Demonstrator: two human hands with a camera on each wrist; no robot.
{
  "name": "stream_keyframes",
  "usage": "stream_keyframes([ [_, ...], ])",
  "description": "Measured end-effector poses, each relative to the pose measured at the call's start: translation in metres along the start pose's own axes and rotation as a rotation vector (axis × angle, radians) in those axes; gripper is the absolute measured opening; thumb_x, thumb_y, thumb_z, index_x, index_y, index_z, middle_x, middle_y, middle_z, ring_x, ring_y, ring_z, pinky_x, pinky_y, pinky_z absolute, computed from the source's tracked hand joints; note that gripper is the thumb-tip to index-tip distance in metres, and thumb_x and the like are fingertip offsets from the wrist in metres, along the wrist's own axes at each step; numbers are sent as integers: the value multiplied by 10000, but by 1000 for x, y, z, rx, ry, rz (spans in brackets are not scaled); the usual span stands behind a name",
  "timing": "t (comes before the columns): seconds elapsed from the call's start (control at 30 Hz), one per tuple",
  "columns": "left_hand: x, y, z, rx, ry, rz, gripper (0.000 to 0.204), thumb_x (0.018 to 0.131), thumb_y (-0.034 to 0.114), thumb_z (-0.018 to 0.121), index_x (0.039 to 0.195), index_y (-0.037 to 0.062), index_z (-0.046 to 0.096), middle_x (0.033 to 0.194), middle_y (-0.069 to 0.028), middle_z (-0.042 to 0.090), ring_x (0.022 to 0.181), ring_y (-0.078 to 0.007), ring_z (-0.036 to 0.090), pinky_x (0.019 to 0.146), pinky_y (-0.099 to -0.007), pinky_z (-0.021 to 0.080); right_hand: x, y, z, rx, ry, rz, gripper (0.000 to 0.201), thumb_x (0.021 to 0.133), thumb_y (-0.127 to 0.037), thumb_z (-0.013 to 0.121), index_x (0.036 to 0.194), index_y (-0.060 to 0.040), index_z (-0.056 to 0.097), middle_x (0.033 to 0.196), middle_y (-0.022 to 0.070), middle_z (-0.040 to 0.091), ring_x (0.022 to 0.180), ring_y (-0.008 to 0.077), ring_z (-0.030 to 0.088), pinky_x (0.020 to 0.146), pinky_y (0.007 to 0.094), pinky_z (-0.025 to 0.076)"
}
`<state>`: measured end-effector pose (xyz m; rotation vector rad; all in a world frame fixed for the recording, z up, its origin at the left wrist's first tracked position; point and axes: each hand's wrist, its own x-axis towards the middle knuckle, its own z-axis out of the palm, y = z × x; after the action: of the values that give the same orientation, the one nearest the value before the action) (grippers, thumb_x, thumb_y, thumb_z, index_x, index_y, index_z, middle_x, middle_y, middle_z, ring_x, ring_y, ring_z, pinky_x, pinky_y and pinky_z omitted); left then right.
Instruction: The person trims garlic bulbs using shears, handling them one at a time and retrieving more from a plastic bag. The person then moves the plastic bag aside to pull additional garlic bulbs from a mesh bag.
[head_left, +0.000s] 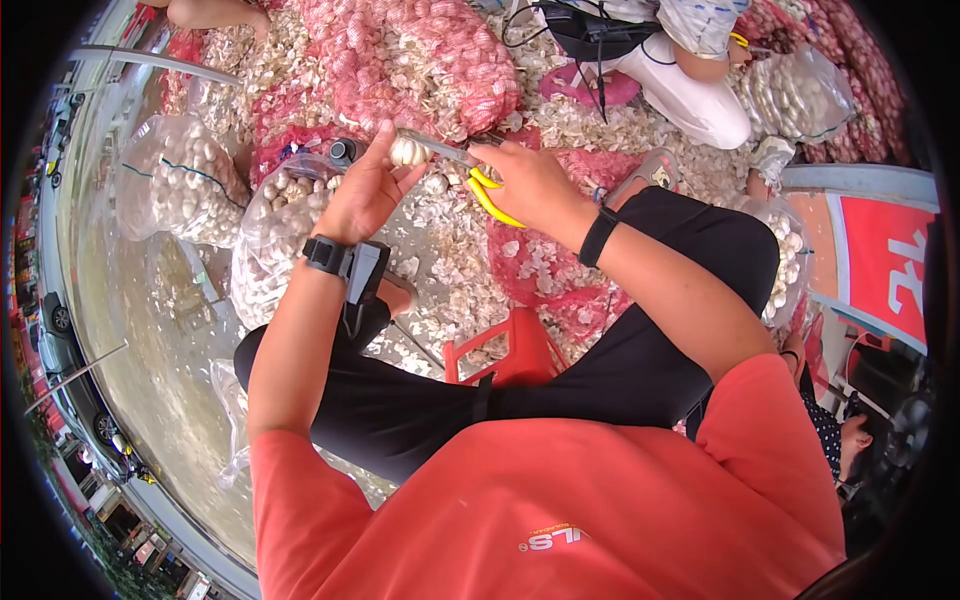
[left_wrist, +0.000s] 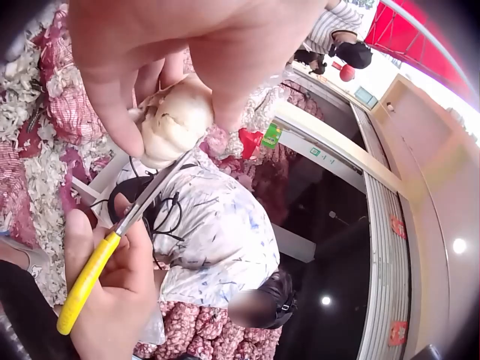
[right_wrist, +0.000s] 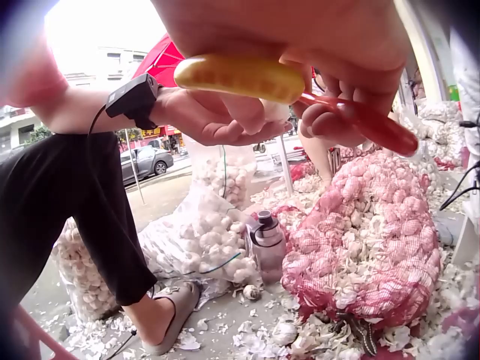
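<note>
My left hand (head_left: 362,196) holds a white garlic bulb (head_left: 408,152) by its fingertips, out in front of my knees. In the left wrist view the fingers and thumb close around the bulb (left_wrist: 178,124), its pale skin facing the camera. My right hand (head_left: 542,188) grips a pair of shears (head_left: 492,205) with yellow handles. Their metal blades reach left to the garlic, with the tip right at its lower edge in the left wrist view. A yellow handle (right_wrist: 238,78) crosses the palm in the right wrist view, where the blades are hidden.
A red mesh sack of garlic (head_left: 410,60) lies ahead amid scattered peelings. Clear bags of bulbs (head_left: 185,180) stand at the left, with a grey bottle (right_wrist: 268,247) beside one. A red stool (head_left: 520,350) shows between my legs. Another person (head_left: 690,90) sits opposite.
</note>
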<state>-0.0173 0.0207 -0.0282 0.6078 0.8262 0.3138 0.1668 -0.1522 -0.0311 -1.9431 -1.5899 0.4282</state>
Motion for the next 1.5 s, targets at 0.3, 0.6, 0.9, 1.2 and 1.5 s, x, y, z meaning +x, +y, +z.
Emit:
stream_keyframes([
  [0.3, 16, -33, -21, 15, 139, -109, 367, 1047, 377, 597, 1245, 75, 532, 1088, -81, 606, 995, -208, 648, 963, -364, 586, -9, 6, 23, 230, -279, 239, 367, 897, -398, 713, 1043, -62, 729, 856, 213, 711, 809, 398, 691, 706, 476, 528],
  [0.6, 37, -51, -28, -38, 39, -131, 259, 1089, 299, 519, 1084, 54, 602, 1012, -74, 651, 985, -205, 639, 973, -391, 562, -14, 8, 34, 442, -367, 409, 418, 878, -437, 755, 1023, -46, 729, 877, 182, 731, 840, 383, 708, 731, 430, 532],
  [0.9, 38, -37, -12, -68, 21, -139, 270, 1099, 266, 477, 1183, 21, 554, 1100, -106, 625, 1053, -244, 636, 1027, -423, 541, -7, 10, 18, 183, -311, 429, 471, 851, -462, 743, 1157, -108, 691, 1013, 172, 733, 947, 371, 705, 799, 457, 544],
  [1.2, 47, -9, -28, 56, -67, 40, 273, 1094, 325, 455, 1207, 108, 577, 1116, -39, 684, 1025, -170, 661, 882, -343, 551, 12, 12, -15, 76, -97, 182, 338, 871, -412, 758, 1094, -162, 716, 853, 154, 714, 792, 372, 692, 658, 467, 500],
  [1.5, 31, -26, 3, 272, -180, 41, 310, 1104, 283, 417, 1234, 57, 585, 1122, -73, 675, 1007, -181, 675, 881, -346, 598, 19, 42, 0, 299, 26, 58, 369, 909, -383, 752, 1173, -128, 712, 885, 134, 739, 790, 288, 730, 651, 390, 544],
])
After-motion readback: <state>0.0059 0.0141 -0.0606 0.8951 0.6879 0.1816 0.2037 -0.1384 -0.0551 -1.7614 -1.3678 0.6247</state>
